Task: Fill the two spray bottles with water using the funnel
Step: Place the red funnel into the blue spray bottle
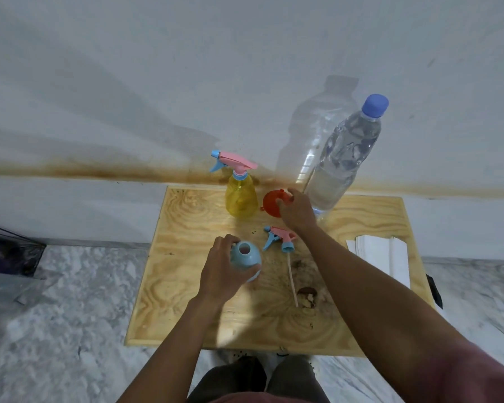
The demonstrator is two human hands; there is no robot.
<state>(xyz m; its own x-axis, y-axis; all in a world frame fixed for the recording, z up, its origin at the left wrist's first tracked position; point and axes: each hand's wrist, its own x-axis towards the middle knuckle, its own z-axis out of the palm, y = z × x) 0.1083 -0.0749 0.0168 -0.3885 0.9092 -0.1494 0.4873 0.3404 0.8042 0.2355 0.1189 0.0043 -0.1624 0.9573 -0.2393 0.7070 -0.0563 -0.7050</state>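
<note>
My left hand (pixel 220 270) is wrapped around the blue spray bottle (pixel 246 261), which stands uncapped on the wooden board (pixel 186 286), its round mouth open toward me. Its pink-and-blue trigger head (pixel 280 238) lies on its side just beyond, on the board between my two hands, with the thin dip tube (pixel 292 282) trailing back toward me. My right hand (pixel 297 209) reaches farther out and closes its fingers on the rim of the red funnel (pixel 272 205), which sits near the board's far edge. Just left of the funnel stands the yellow spray bottle (pixel 241 199), its trigger head still screwed on. To the right of my hand rises the big clear water bottle (pixel 341 161) with its blue cap on. A folded white cloth (pixel 381 257) lies at the board's right side.
</note>
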